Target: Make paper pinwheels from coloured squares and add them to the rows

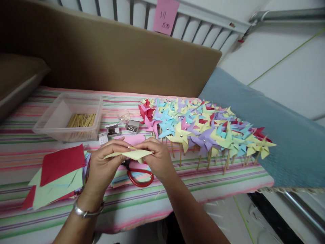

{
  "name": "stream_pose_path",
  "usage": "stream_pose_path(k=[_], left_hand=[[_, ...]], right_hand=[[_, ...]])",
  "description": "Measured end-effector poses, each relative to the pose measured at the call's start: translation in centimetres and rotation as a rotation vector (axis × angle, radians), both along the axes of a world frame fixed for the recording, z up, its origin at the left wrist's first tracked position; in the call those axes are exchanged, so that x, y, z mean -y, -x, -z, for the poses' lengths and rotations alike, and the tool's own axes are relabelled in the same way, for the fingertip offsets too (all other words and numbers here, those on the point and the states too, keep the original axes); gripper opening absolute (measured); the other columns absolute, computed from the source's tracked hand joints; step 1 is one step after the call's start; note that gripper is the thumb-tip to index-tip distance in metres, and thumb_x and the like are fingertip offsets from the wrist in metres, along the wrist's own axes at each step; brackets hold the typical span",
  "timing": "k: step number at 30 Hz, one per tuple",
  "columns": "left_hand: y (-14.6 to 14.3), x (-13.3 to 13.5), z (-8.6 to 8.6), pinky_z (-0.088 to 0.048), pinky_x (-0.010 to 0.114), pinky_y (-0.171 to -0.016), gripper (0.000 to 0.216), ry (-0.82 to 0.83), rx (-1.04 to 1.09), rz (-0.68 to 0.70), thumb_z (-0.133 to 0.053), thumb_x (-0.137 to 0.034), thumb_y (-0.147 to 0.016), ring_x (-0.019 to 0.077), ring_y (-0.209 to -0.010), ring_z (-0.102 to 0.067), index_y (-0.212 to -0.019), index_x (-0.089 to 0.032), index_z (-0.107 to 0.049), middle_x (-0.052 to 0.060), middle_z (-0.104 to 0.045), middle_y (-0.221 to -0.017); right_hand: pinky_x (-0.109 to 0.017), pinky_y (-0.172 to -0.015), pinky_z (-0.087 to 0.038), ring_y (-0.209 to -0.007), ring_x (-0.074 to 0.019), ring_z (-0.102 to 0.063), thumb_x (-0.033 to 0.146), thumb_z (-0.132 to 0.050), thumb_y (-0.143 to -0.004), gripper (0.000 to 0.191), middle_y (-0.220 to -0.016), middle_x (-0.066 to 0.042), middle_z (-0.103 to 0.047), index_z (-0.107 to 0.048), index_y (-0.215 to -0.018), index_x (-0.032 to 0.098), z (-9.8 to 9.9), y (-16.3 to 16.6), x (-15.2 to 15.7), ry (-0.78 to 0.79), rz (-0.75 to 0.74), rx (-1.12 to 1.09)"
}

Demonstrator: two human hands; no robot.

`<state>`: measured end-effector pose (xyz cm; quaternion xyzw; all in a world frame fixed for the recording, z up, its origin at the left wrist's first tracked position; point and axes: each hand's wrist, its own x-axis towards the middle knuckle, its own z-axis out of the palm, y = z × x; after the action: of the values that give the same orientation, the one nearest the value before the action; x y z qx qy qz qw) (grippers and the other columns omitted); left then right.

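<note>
Both hands met over the near middle of a striped cloth (142, 208), working at a piece of pale yellow paper (137, 155) raised between them. The left hand (108, 159) had the paper's left side pinched between thumb and curled fingers, and a silver bracelet (85, 213) circled that wrist. The right hand (157, 157) gripped the right side, its fingertips bent in close to the paper's folded edge. A thin yellowish strip (132, 147) showed just behind the paper, too small for me to make out.

Below the hands, partly hidden by them, lay scissors (141, 184) with red handles, their loops toward the near edge, on top of blue and pink sheets (138, 175). Another pink sheet (132, 139) stuck out on the far side of the hands.

To the left, near the left forearm, sat a loose pile of coloured paper (63, 166), a red square uppermost over light green. Beyond it stood a clear plastic bin (63, 135) with a heap of thin wooden sticks (82, 120) in its right part. Between the bin and the pinwheels, on the far side of the hands, were two little boxes (136, 124) of small metallic pieces and a round clear tub (123, 115).

The right side was crowded with finished pinwheels (206, 139) in yellow, purple, blue, pink and red, standing on their sticks. A brown board (122, 61) leaned along the far side.
</note>
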<state>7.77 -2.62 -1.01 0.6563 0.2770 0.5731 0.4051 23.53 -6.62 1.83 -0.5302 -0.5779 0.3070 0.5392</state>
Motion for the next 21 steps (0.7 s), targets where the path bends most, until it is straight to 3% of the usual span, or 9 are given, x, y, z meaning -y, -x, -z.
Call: stream_pose_path(k=[10, 21], left_hand=[[-0.06, 0.06, 0.03, -0.041, 0.049, -0.102, 0.006, 0.009, -0.017, -0.055, -0.072, -0.020, -0.071, 0.0178, -0.074, -0.065, -0.071, -0.025, -0.071, 0.000, -0.070, -0.074], [-0.07, 0.08, -0.03, -0.038, 0.050, -0.105, 0.007, -0.005, -0.017, -0.063, -0.071, -0.018, -0.072, 0.0173, -0.073, -0.066, -0.072, -0.025, -0.070, -0.001, -0.071, -0.074]], right_hand=[[-0.025, -0.063, -0.048, -0.071, -0.0139, -0.059, 0.004, -0.062, -0.068, 0.029, -0.072, 0.000, -0.063, -0.076, -0.078, 0.028, 0.03, 0.01, 0.10, -0.014, -0.003, 0.007], [-0.024, -0.059, -0.048, -0.068, -0.0131, -0.058, 0.012, -0.067, -0.073, 0.017, -0.072, 0.000, -0.061, -0.076, -0.077, 0.026, 0.10, 0.33, 0.13, -0.004, -0.012, -0.039]])
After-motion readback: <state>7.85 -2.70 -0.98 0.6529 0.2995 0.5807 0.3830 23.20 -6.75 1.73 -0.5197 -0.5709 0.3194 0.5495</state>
